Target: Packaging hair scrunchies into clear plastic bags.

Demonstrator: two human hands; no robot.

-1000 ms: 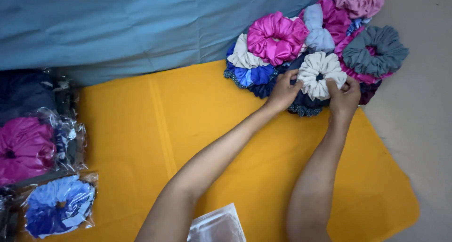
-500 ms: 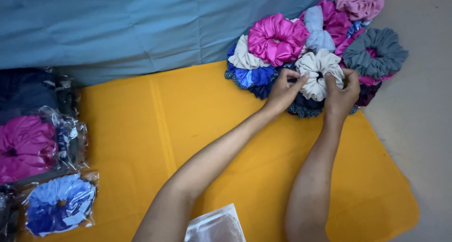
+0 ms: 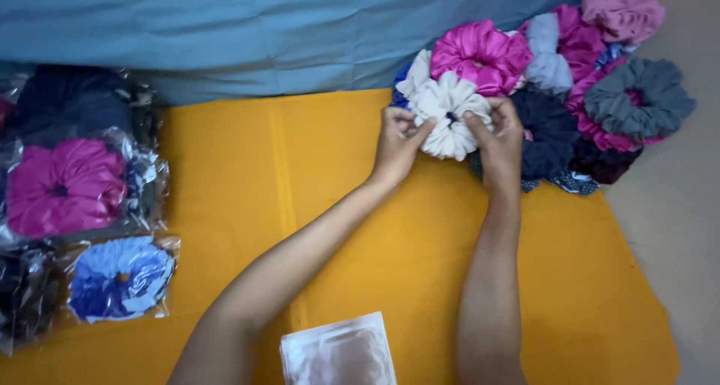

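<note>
White scrunchie [image 3: 448, 115] held up at far edge of yellow cloth [image 3: 337, 227], just in front of scrunchie pile. Left hand [image 3: 397, 141] pinching its left side between thumb and fingers; right hand [image 3: 501, 137] pinching its right side likewise — both hands closed on fabric, ruffles fanned out between them. Dark spot visible at scrunchie centre.

Pile at far right corner of yellow cloth, spilling past its edge: bright pink scrunchie [image 3: 480, 53] touching white one from behind, pale grey-blue scrunchie [image 3: 547, 59] beside it, dusty pink scrunchie [image 3: 622, 6] at top, grey scrunchie [image 3: 639, 100] at right, dark navy scrunchie [image 3: 547, 130] just beside right hand. Blue fabric peeking out behind white one; shape not resolvable.

Blue sheet [image 3: 225, 32] lying beyond far edge of yellow cloth.

Left edge: bagged scrunchies in clear plastic — magenta one [image 3: 64, 186], blue-and-white one [image 3: 118, 276] nearer, dark ones above and below, detail unclear.

Near edge, between forearms: flat clear plastic pouch [image 3: 337, 351], contents not discernible.
</note>
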